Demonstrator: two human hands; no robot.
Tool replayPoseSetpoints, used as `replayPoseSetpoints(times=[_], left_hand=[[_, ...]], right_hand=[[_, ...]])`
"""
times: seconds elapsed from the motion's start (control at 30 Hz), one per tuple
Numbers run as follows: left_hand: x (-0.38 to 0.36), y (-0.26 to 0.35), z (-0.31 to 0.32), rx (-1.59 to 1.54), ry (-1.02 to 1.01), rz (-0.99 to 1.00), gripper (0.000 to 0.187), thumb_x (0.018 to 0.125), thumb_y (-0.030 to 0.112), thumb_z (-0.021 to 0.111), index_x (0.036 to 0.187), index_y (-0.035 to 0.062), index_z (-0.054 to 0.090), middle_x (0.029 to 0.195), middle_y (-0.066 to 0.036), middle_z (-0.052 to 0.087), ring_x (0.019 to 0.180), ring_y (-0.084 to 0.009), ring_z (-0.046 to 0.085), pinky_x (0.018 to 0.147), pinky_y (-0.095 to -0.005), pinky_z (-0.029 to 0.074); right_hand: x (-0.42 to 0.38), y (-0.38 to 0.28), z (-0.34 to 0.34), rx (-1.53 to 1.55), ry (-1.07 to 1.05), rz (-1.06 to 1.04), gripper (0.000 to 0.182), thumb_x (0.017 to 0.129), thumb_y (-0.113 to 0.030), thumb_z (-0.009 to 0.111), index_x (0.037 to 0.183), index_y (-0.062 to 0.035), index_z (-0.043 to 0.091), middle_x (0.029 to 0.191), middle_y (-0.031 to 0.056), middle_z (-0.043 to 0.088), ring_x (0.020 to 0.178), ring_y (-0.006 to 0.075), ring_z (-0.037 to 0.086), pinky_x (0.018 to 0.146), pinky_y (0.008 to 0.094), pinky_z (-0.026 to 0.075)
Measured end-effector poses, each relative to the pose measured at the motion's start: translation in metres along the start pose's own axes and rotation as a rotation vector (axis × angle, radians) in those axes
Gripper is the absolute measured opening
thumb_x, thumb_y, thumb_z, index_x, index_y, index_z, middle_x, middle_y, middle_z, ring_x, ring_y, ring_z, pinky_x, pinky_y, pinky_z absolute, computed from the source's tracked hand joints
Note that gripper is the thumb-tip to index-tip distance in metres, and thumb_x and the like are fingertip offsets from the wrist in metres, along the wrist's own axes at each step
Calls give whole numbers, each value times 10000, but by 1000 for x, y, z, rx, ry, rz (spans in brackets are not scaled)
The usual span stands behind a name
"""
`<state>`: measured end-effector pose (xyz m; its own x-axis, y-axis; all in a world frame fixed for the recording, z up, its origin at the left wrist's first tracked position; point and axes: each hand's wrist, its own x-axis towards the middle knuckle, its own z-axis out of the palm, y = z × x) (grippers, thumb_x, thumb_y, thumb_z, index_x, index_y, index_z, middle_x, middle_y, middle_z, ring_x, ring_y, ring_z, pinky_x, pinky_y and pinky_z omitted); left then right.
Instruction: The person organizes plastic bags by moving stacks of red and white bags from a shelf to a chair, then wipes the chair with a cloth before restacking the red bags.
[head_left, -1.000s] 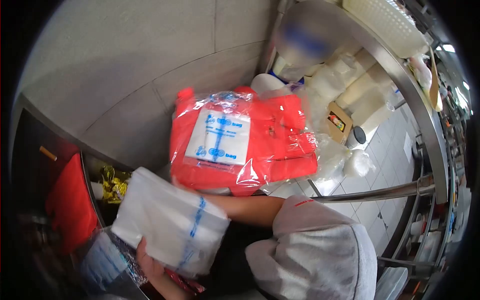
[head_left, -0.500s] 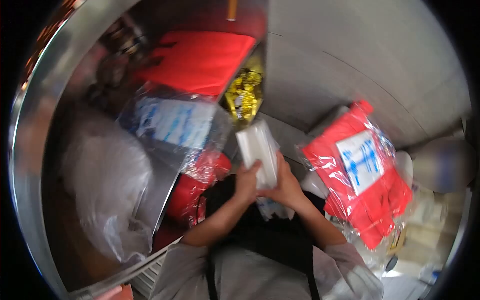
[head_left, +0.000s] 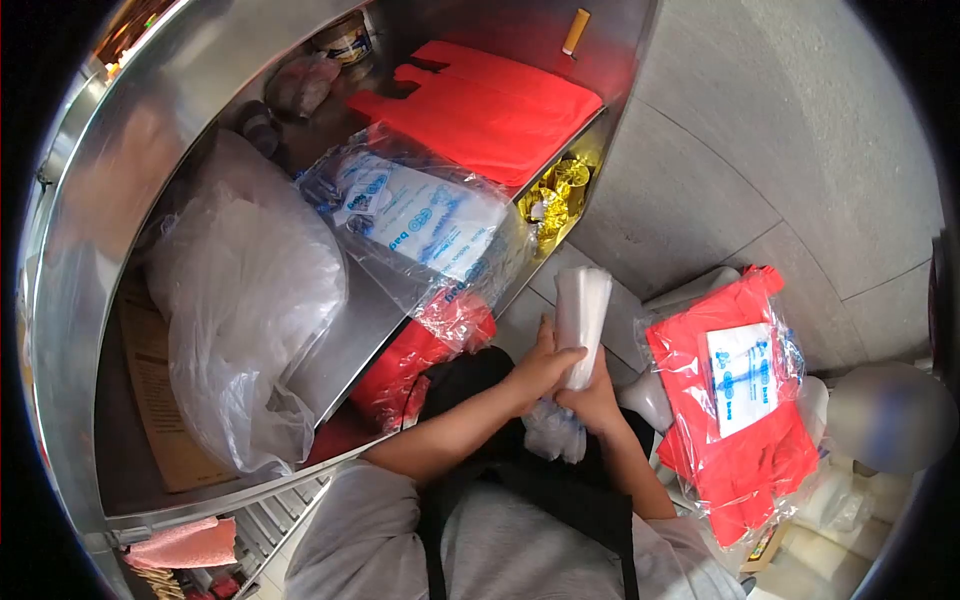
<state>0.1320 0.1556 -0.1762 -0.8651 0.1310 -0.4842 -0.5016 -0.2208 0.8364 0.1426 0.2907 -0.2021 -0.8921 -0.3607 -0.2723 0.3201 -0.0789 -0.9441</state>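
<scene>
My left hand (head_left: 543, 367) and my right hand (head_left: 594, 401) are both closed around a folded bundle of thin white plastic bags (head_left: 582, 305), held upright in front of my lap. The left thumb presses across its front, and the right fingers wrap its lower end. Just below the hands a crumpled clear plastic wrapper (head_left: 555, 428) hangs over the dark apron. To the right of my right hand lies a clear pack of red plastic bags (head_left: 690, 360) with a white and blue label (head_left: 743, 380).
On the metal shelf (head_left: 350, 365) at left lie red carrier bags (head_left: 500, 105), a blue-printed bag pack (head_left: 430, 215) and a large translucent plastic bag (head_left: 250, 270). Gold foil packaging (head_left: 555, 200) sits at the shelf's corner. A yellow lighter-like stick (head_left: 576, 32) is at the back. Grey tiles (head_left: 750, 130) rise behind.
The view has shifted, so the shelf appears farther right. The white bundle is now more upright and looks narrower, still between both hands.
</scene>
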Motion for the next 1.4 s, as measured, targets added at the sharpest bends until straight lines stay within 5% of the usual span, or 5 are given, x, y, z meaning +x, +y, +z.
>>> replayPoseSetpoints(times=[0.33,0.6,0.9,1.17,1.4], left_hand=[[-40,82,-44,1671,860,962,266,708,161,655,973,143,633,1112,-30,542,937,-212,509,744,-331,370],[-52,112,-68,1221,817,1006,76,750,83,643,823,64,649,784,-98,630,718,-295,592,682,-376,468],[-60,127,-72,780,592,825,191,830,124,598,983,37,671,850,-133,603,747,-287,596,670,-342,464],[-81,114,-42,1243,749,1097,346,763,112,626,1107,124,660,821,-69,533,756,-247,508,699,-358,393],[-76,60,-11,1447,253,1286,466,757,175,547,1219,119,565,867,-8,510,691,-163,487,611,-288,425]], right_hand=[[-11,-47,-11,48,62,-48,937,459,22,634,1329,-45,290,1160,85,490,1075,230,489,919,351,401],[-17,-49,-15,97,114,-129,951,475,7,679,1342,-27,288,1214,95,478,1133,226,466,971,356,368],[-2,-75,30,-115,-444,-210,848,576,-37,675,1342,-23,312,1239,100,470,1171,189,437,1011,334,316],[-2,-68,33,-607,-324,-250,832,599,-81,679,1347,-47,318,1239,189,468,1128,319,504,962,377,393],[-21,-72,10,-796,-183,-252,790,628,-147,728,1317,-64,351,1218,208,473,1046,353,549,877,388,448]])
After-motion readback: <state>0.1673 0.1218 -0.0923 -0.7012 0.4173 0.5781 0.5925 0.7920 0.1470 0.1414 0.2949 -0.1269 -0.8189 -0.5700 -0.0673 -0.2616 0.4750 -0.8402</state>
